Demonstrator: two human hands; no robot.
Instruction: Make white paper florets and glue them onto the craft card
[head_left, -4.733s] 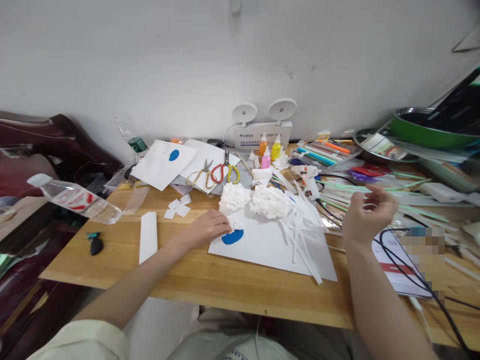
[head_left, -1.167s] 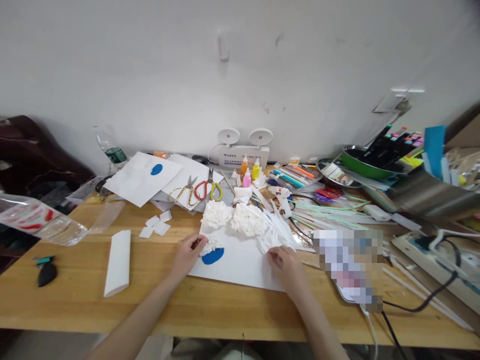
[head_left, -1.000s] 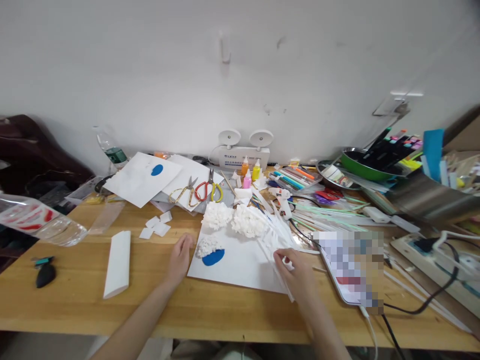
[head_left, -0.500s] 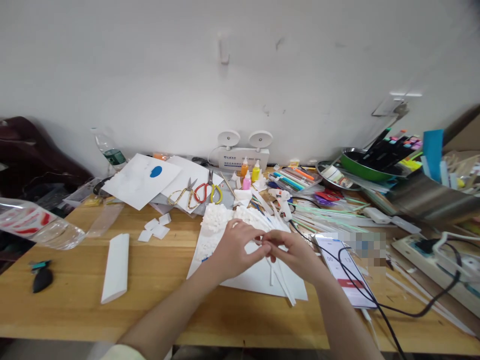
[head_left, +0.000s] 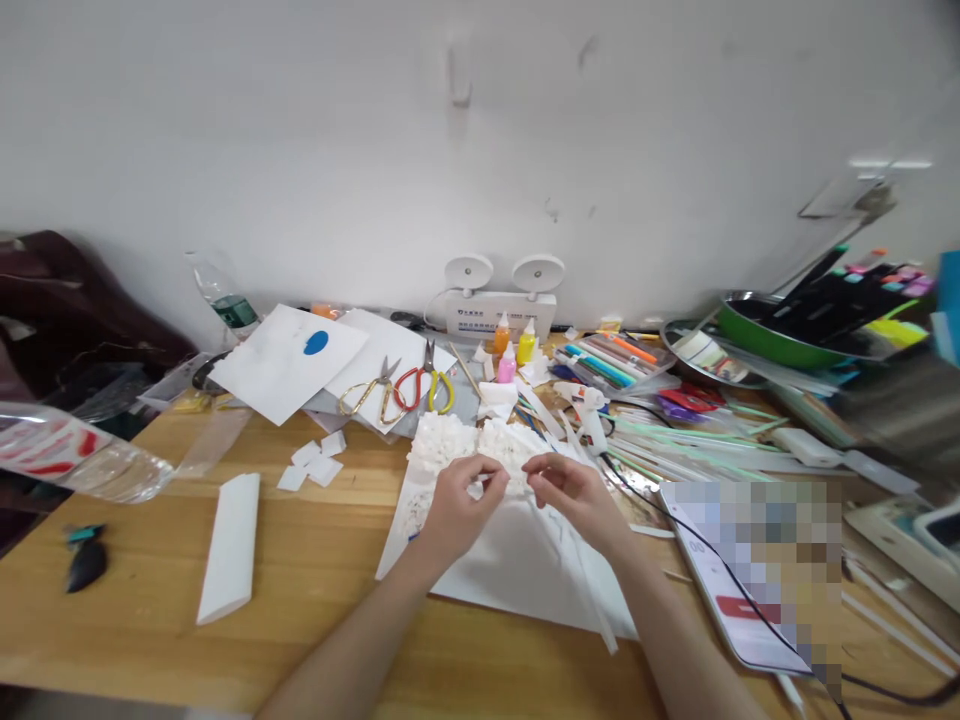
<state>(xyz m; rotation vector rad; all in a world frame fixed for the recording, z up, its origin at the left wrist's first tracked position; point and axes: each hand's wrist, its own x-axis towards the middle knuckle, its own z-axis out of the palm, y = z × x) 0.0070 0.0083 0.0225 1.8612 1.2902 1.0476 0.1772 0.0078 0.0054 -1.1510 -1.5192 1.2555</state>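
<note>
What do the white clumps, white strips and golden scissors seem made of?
White clumps: probably paper, matte, judging by the ruffled texture, though foam is possible. White strips: likely matte paper, being thin and flat. Golden scissors: seemingly shiny metal, from grey blades and golden loops.

Tabletop point(head_left: 330, 640), 7 o'clock: smooth wood, slight sheen. Sheet point(head_left: 517, 585), 6 o'clock: smooth, matt white paper; ruffled clusters point(head_left: 439, 440) on it, rough and matt. Bottle point(head_left: 90, 455), 9 o'clock: clear, glossy plastic. Pan point(head_left: 780, 340), 3 o'clock: glossy green exterior, shiny metal rim.
</note>
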